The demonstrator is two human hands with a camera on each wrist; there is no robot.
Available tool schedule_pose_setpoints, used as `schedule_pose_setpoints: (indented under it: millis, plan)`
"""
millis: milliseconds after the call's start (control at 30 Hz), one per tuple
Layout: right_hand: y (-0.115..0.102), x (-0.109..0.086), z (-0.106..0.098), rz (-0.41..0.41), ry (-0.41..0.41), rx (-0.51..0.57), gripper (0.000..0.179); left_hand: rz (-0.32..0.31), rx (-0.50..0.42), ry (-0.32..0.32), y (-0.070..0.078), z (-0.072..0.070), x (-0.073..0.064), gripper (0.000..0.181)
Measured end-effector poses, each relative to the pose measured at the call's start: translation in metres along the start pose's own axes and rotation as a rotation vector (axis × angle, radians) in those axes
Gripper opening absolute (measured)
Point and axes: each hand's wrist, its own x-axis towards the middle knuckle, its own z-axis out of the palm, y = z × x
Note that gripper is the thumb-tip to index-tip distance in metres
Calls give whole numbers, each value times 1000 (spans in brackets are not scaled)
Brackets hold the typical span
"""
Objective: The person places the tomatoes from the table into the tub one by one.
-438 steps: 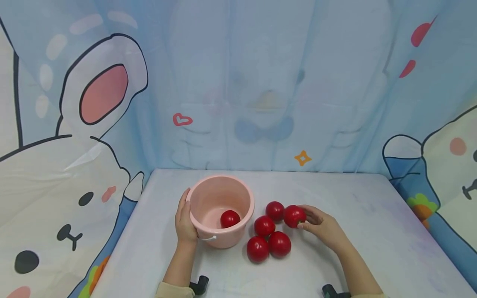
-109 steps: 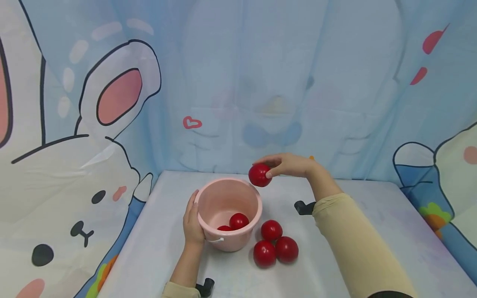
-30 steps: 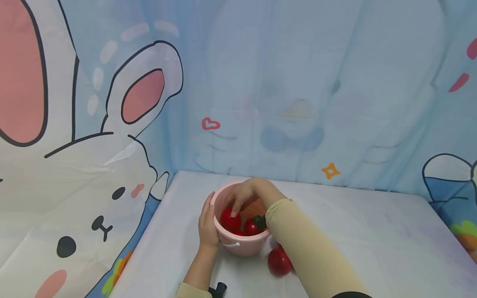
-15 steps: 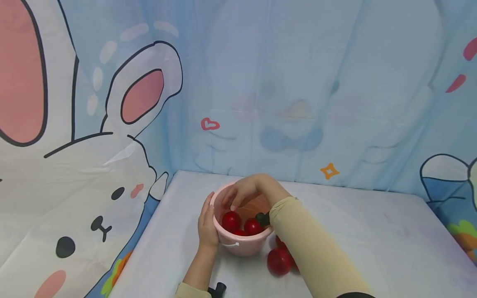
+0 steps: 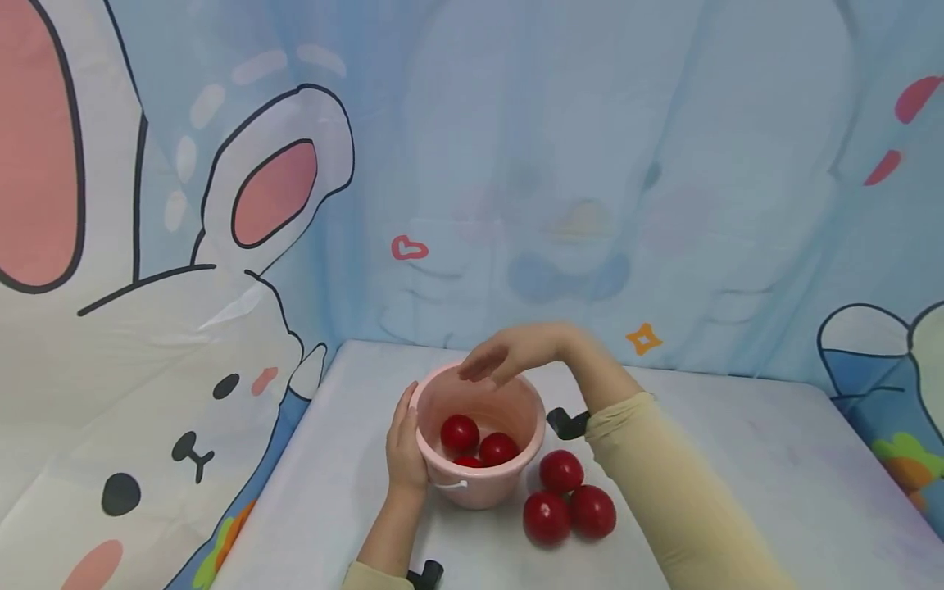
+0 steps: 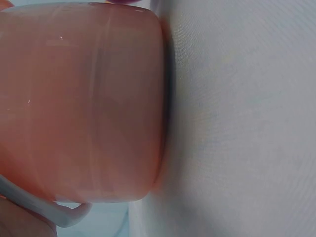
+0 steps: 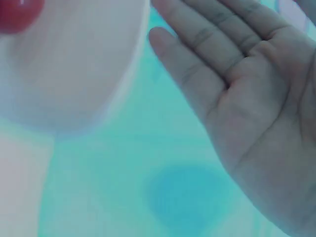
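Observation:
A pink bucket (image 5: 479, 490) stands on the table, tomatoes (image 5: 460, 434) showing inside it. My left hand (image 5: 405, 455) rests along the bucket's left side, its straight fingers reaching up to the rim. In the left wrist view, the bucket's wall (image 6: 89, 108) fills much of the frame, with the pale handle (image 6: 44, 205) beside part of the hand. Over the bucket's far right rim hovers my right hand (image 5: 516, 352), palm down and holding nothing. The right wrist view shows its bare palm (image 7: 256, 98) and extended fingers near the bucket's rim.
Three more glossy red tomatoes (image 5: 546, 518) sit clustered on the white table (image 5: 686, 459), just right of the bucket. A blue curtain (image 5: 590, 164) with cartoon prints hangs behind the table's back edge.
My right hand carried a tomato into the bucket and let it go. Since half a second ago, it has risen out of the bucket toward the upper right. The left hand keeps its place.

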Motion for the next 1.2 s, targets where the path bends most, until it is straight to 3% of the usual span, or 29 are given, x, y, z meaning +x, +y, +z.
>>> schedule_pose_setpoints:
  millis: [267,500,800,1067,1200]
  plan:
    - [29,-80,17,-1,134,81,53,20,23,19,0,-2,-1,41]
    - [73,-119,68,67,187,165,53,33,24,16,0,0,-1,41]
    - [120,-136,149,177,260,335,62,23,4,6,3,1,-3,41]
    - [132,-144,181,172,375,415,57,25,0,10,2,0,-3,41]
    - [136,-144,193,212,430,436,59,32,2,7,0,1,-2,40]
